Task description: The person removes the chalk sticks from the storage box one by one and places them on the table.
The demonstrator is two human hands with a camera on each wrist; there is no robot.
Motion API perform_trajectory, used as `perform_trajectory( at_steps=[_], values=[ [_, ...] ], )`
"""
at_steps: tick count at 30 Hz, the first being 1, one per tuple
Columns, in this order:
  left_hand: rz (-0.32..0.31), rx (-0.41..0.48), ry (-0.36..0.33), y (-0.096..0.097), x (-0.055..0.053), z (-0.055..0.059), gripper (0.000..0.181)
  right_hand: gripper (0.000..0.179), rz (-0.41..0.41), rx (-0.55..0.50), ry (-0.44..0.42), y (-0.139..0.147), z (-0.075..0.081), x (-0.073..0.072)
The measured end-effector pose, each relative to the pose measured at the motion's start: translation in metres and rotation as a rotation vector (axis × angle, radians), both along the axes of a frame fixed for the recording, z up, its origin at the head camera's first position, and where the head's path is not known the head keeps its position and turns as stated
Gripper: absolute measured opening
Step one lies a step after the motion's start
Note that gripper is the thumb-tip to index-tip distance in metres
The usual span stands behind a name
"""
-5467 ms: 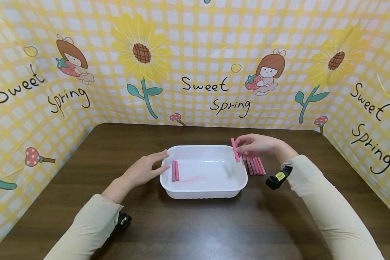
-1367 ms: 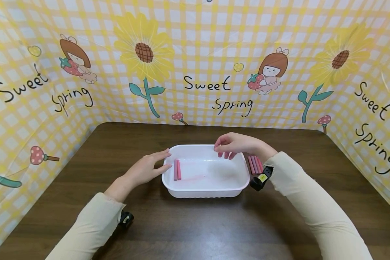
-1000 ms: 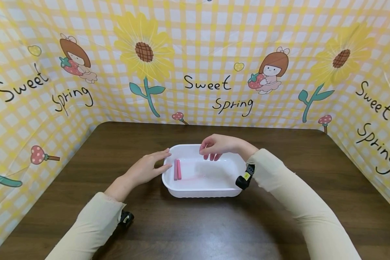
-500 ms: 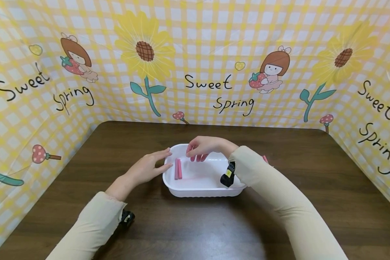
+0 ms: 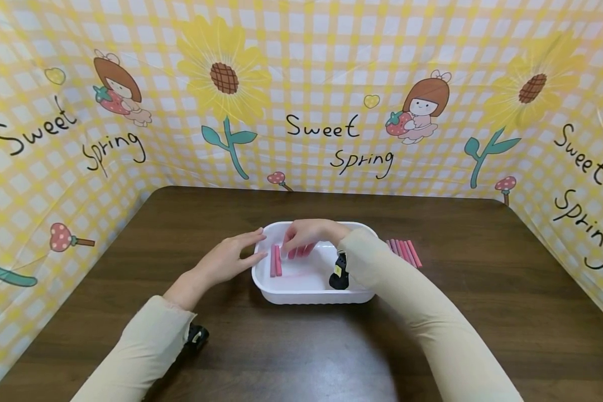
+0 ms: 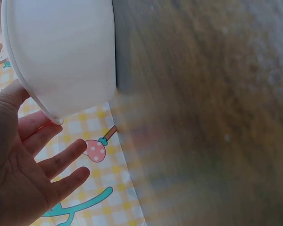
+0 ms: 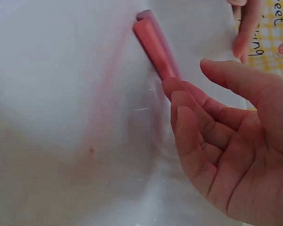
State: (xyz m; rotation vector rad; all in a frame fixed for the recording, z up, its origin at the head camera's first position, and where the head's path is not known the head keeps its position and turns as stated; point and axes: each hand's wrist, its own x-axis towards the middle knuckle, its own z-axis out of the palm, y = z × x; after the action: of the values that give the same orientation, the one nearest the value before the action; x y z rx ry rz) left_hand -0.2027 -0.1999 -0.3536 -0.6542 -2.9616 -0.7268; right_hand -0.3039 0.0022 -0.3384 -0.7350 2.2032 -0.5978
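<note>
A white plastic tray (image 5: 314,297) stands on the table, with two pink chalk sticks (image 5: 273,262) side by side at its left end. My right hand (image 5: 306,235) reaches into the tray beside them, fingers loosely curved. In the right wrist view its fingertips overlap the near ends of the chalk sticks (image 7: 155,47), and the thumb stands apart from the fingers with nothing pinched between. My left hand (image 5: 226,259) rests its extended fingers and thumb against the tray's left rim; in the left wrist view fingertips (image 6: 42,125) touch the tray's corner.
Several pink and mauve chalk sticks (image 5: 406,252) lie in a row on the brown table (image 5: 281,357) right of the tray, partly behind the right sleeve (image 5: 407,290). Faint pink smears mark the tray floor. A checked cloth (image 5: 321,72) hangs around the table's back and sides.
Earlier my right hand held a pink chalk stick over the tray's right rim; since then, empty, it has moved left and down to the two sticks. My left hand stays at the rim.
</note>
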Motion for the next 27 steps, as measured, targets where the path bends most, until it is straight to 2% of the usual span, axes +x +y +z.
perform_trajectory(
  at_steps=[13, 21, 27],
  values=[
    [0.002, -0.002, -0.003, 0.001, 0.0, 0.001, 0.05, 0.023, -0.041, 0.013, -0.042, -0.013, -0.015, -0.001],
    [0.008, 0.0, -0.01, 0.001, 0.0, 0.001, 0.05, 0.027, -0.04, 0.045, -0.017, -0.02, -0.017, 0.002],
    [0.005, -0.001, 0.001, 0.001, 0.001, 0.001, 0.05, 0.026, -0.042, 0.054, -0.036, -0.021, -0.016, 0.001]
  ],
)
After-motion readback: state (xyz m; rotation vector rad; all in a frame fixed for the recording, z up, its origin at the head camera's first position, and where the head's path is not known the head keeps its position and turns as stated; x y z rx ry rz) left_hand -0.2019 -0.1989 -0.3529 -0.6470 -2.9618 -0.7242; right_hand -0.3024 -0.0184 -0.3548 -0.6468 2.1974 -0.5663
